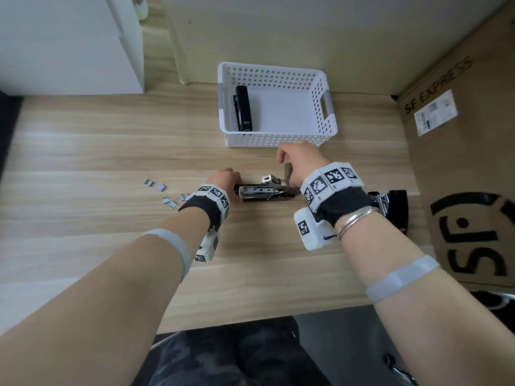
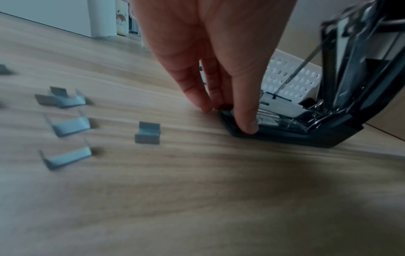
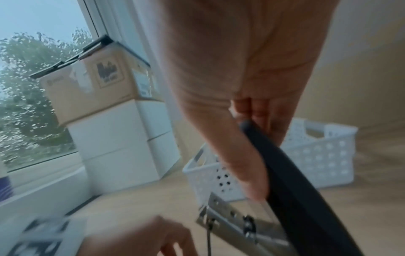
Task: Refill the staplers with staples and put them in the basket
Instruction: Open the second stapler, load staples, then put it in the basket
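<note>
Head view: the open stapler lies on the table, near the basket. Left wrist view: the left hand pinches its base; staples lie left. Right wrist view: the right hand grasps its raised lid.

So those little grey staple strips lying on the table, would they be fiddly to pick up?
Probably. The small grey staple strips look thin and light, so a nudge would likely slide them across the smooth wooden table. They lie in short, scattered pieces, hinting they snap apart easily.
</note>
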